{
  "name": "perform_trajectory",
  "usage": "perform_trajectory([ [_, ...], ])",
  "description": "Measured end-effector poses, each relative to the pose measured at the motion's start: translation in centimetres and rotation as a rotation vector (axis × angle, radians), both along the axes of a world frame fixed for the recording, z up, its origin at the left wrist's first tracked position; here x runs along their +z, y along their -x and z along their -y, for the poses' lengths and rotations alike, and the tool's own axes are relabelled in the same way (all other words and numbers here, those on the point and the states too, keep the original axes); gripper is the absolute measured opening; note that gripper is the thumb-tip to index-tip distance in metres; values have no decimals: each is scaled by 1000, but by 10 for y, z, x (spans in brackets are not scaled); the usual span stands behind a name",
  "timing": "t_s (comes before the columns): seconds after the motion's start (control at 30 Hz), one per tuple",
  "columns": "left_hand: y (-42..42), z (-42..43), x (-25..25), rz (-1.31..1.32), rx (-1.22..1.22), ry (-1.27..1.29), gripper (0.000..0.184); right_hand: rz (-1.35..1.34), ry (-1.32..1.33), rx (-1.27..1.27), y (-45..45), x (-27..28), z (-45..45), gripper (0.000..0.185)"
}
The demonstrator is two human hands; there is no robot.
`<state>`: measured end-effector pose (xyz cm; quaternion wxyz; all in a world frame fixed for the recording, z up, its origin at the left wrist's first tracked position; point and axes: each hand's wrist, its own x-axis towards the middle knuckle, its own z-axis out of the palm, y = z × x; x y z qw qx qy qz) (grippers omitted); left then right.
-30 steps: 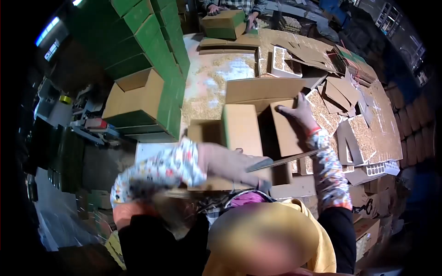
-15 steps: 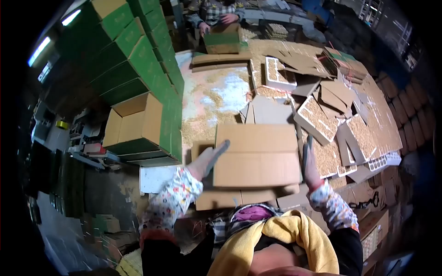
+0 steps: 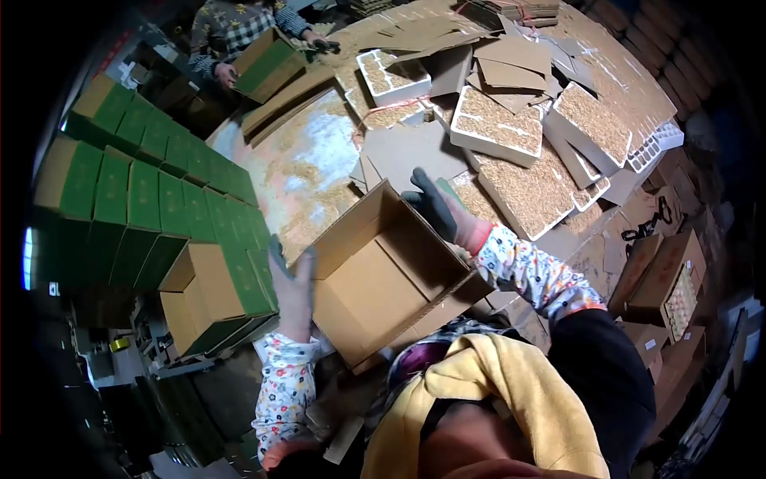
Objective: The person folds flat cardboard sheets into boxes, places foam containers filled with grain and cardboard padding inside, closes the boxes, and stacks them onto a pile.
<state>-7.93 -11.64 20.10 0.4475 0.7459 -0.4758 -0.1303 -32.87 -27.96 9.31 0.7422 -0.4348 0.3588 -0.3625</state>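
Cardboard box (image 3: pixel 371 283) between green boxes (image 3: pixel 166 203) and white trays (image 3: pixel 491 150)

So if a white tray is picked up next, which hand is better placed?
Probably the right hand: it is beside the open box, on the side facing the white trays. The left hand is at the opposite side, nearer the green boxes.

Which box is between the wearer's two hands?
The open box by the yellow scarf, between left hand and right hand. Another box, at the green stack, is outside the left hand; the co-worker's box is farther off.
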Motion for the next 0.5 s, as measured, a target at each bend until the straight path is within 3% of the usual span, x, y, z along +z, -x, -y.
perform_trajectory([
  [0.03,-6,4,-7,109,-31,-143,47,208,-544,-172,1,9,11,82],
  [0.07,-17,6,-13,229,-64,-279,40,314,-570,-360,5,5,28,81],
  [0.13,-19,1,-16,-49,24,-160,31,367,-473,-626,21,-60,87,76],
  [0.2,-7,-3,-8,84,28,-186,27,235,-262,-768,32,-158,157,71],
  [0.27,-5,1,-9,103,58,-196,26,-65,120,-726,34,-279,221,66],
  [0.4,4,3,2,145,94,-246,26,20,419,-881,32,-274,212,63],
  [0.47,-5,-2,-10,128,99,-212,27,703,-383,-1012,55,-112,148,61],
  [0.5,-8,-4,-11,128,107,-246,29,699,-320,-1073,65,-127,140,60],
])
